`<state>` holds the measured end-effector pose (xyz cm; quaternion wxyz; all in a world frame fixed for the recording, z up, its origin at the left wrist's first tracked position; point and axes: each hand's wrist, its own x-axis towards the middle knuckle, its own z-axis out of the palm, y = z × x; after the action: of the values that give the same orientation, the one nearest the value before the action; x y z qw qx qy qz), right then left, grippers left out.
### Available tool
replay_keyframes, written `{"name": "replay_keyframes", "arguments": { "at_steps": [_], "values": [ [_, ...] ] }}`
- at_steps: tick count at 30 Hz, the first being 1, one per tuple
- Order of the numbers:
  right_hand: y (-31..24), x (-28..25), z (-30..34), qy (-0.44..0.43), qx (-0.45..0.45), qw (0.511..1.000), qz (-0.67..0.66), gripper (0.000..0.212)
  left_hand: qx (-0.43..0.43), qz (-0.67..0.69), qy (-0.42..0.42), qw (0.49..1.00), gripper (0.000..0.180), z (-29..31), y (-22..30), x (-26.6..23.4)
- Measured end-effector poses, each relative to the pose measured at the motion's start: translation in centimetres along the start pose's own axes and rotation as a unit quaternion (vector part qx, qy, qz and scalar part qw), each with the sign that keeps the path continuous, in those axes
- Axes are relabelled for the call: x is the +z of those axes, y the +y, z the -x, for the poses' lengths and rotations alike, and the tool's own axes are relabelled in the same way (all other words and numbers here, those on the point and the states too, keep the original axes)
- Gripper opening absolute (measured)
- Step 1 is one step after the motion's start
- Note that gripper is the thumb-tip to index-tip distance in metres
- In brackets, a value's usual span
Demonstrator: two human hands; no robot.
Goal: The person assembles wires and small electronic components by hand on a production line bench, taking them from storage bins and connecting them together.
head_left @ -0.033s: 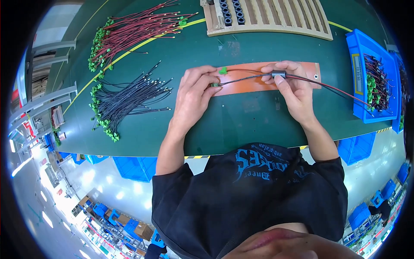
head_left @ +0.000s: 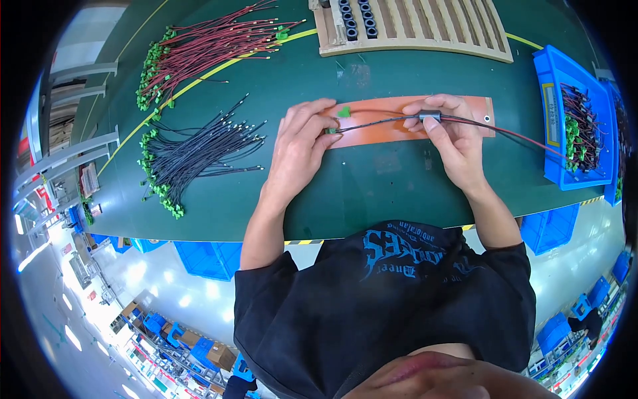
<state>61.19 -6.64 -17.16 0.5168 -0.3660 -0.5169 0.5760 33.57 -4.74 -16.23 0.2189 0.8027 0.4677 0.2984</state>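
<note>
My left hand (head_left: 299, 136) pinches the green connector (head_left: 333, 131) at the end of a black wire (head_left: 372, 124). Between the thumb and fingers of my right hand (head_left: 452, 136) is a small black cylindrical sleeve (head_left: 429, 115). The black wire and a red wire (head_left: 518, 137) run through that sleeve and reach right, toward the blue bin. A second green connector (head_left: 343, 112), on the red wire, lies free beside my left fingertips. Beneath both hands is an orange strip (head_left: 372, 136) with a hole near its right end.
Bundles of red wires (head_left: 212, 50) and black wires (head_left: 199, 147) with green connectors lie at the left. At the back, a slatted tan tray (head_left: 425, 40) holds black sleeves (head_left: 359, 20). On the right stands a blue bin (head_left: 581, 179) containing wires.
The free green connector has shifted slightly nearer me. The wires' far ends have moved a little at the blue bin. My hands have hardly moved.
</note>
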Motion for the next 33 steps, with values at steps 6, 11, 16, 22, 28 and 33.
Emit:
{"name": "replay_keyframes", "arguments": {
  "at_steps": [6,11,16,22,28,33],
  "values": [
    [-0.4,0.0,0.1,0.023,0.028,0.998,0.048,0.026,-0.024,0.074,-0.037,0.996,0.016,0.1,-0.8,-0.5],
    [-0.7,-0.3,0.2,0.041,-0.022,0.981,0.190,0.024,-0.039,0.107,-0.028,0.993,0.017,-0.1,-0.2,-0.8],
    [-1.8,-0.8,0.1,0.038,0.013,0.995,0.092,0.025,-0.048,0.146,0.016,0.988,0.019,0.1,-0.1,-0.7],
    [-1.9,-1.1,0.1,0.020,0.060,0.998,0.027,0.025,-0.071,0.111,0.057,0.990,0.017,-0.1,-0.2,0.4],
    [-1.9,-1.2,0.1,0.018,0.099,0.995,-0.012,0.027,-0.084,0.117,0.061,0.988,0.016,0.3,-0.5,0.6],
    [-2.0,-1.1,-0.1,0.013,0.154,0.987,-0.051,0.026,-0.082,0.113,0.039,0.989,0.016,0.3,-0.8,0.7]
  ]
}}
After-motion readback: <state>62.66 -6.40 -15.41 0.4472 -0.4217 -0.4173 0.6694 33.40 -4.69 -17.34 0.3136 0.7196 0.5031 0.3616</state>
